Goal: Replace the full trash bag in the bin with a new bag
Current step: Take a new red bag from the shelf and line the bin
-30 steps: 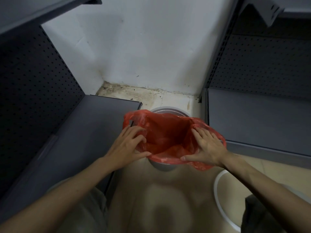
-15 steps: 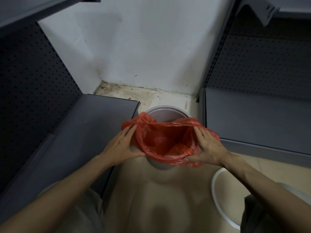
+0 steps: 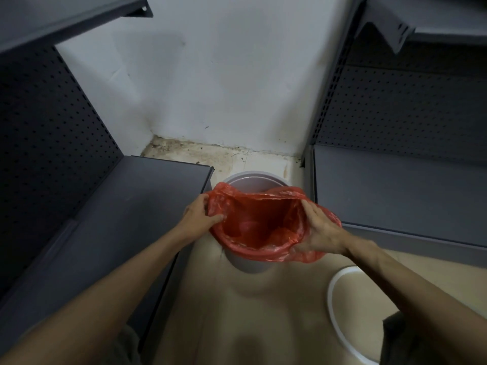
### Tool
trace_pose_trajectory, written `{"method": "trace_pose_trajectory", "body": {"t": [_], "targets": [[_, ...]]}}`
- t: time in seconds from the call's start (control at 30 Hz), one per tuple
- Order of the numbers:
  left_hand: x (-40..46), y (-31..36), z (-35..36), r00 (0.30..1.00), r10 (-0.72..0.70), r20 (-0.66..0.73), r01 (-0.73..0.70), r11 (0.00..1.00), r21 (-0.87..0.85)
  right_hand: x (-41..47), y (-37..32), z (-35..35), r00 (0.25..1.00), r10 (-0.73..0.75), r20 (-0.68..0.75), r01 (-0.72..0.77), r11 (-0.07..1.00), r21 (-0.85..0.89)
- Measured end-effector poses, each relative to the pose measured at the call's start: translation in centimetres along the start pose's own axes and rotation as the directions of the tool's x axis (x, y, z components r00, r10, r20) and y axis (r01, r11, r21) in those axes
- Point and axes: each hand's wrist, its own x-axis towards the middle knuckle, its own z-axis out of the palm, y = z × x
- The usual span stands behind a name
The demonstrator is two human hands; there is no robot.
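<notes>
- Centre frame, just below mid: red trash bag (image 3: 259, 222) sits in grey bin (image 3: 250, 264), near rim covered, far rim bare at upper side.
- L hand (image 3: 199, 217) pinches bag's left edge; R hand (image 3: 320, 233) grips right edge.
- Bare rim lies beyond both hands, equally near each.

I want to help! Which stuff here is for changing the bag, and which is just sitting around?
For the job:
red bag
grey bin
left hand
right hand

Just sitting around:
white ring on the floor
grey shelves
</notes>
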Motion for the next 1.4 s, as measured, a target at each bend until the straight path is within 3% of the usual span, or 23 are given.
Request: {"method": "trace_pose_trajectory", "body": {"t": [0.2,0.37,0.57,0.7,0.9,1.1,1.4], "targets": [[0.1,-0.4,0.1,1.0,0.008,-0.004,-0.007,0.996,0.087,0.4,0.4,-0.6,0.997,0.054,-0.056,-0.032,0.942,0.335],[-0.2,-1.3,-0.4,0.999,0.035,0.02,-0.036,0.997,0.075,1.2,1.0,-0.5,0.97,0.151,-0.191,-0.062,0.912,0.406],[0.6,-1.0,-0.8,0.983,0.138,-0.123,-0.114,0.977,0.181,2.6,0.7,-0.8,0.946,0.122,-0.299,-0.022,0.948,0.316],[1.9,-0.7,-0.7,0.964,0.257,-0.067,-0.22,0.915,0.337,4.0,0.6,-0.6,0.949,0.057,-0.309,0.011,0.977,0.212],[4.2,-0.8,-0.1,0.978,0.207,-0.004,-0.169,0.81,0.561,5.9,0.7,-0.1,0.948,0.014,-0.317,0.016,0.996,0.091],[5.5,-0.9,0.0,0.989,0.142,0.041,-0.14,0.813,0.565,7.3,0.6,0.0,0.967,0.032,-0.254,-0.017,0.998,0.061],[7.8,-0.8,0.5,0.995,0.084,0.054,-0.1,0.828,0.551,9.0,0.4,-0.2,0.977,0.079,-0.199,-0.05,0.988,0.147]]}}
